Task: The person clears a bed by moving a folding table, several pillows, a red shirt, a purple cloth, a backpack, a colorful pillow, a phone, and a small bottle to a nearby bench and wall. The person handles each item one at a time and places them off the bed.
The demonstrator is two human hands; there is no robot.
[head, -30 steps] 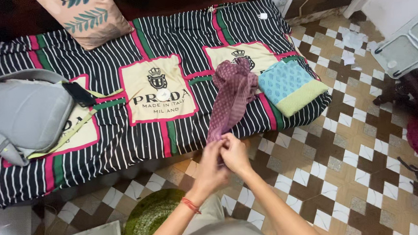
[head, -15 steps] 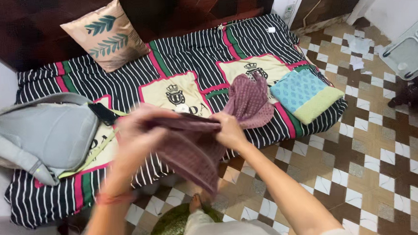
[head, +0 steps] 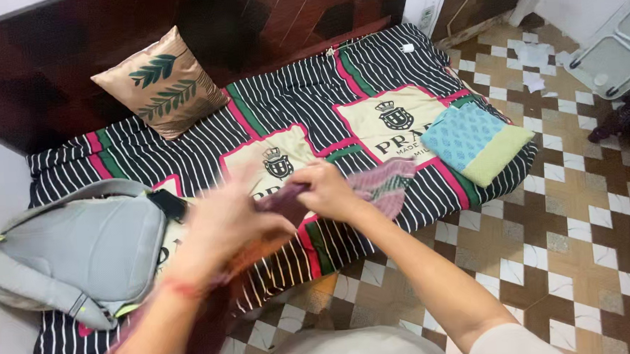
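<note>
Two hands grip a maroon patterned cloth, motion-blurred.

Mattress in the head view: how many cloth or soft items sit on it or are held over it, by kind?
Cushion: 1
Grey backpack: 1
Folded blue and green cloth: 1
Maroon cloth, held in the left hand and right hand: 1
Total: 4
</note>
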